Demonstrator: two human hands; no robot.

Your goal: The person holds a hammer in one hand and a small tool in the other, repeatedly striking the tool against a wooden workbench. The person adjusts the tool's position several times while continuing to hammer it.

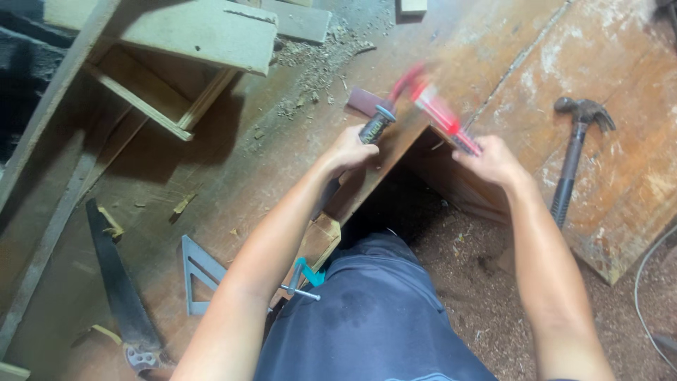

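Dark trousers are filling the bottom of the view, both forearms reaching out over them toward a notch cut in the board.

Left hand: fingers wrapping closed round the dark grip of a red tool. Right hand: fingers curling closed on the tool's far end, by the notch edge. Tool is motion-blurred; its exact kind cannot be told, though it is looking like a small red-framed saw or rasp. It is sitting at the top corner of the notch, spanning between the two hands, touching or just above the board edge.

Step in hand, judged: working the notch corner with a two-handed stroke. The next move is likely calling for keeping the tool flat to the cut edge, with the fingers of the right hand staying clear of the working face.

Around: claw hammer lying on the board, well right of the right hand. Handsaw lying at lower left, grey triangular square beside it. Teal clamp gripping the board edge near the left forearm. Sawdust lying scattered at top centre; wooden frame at upper left.
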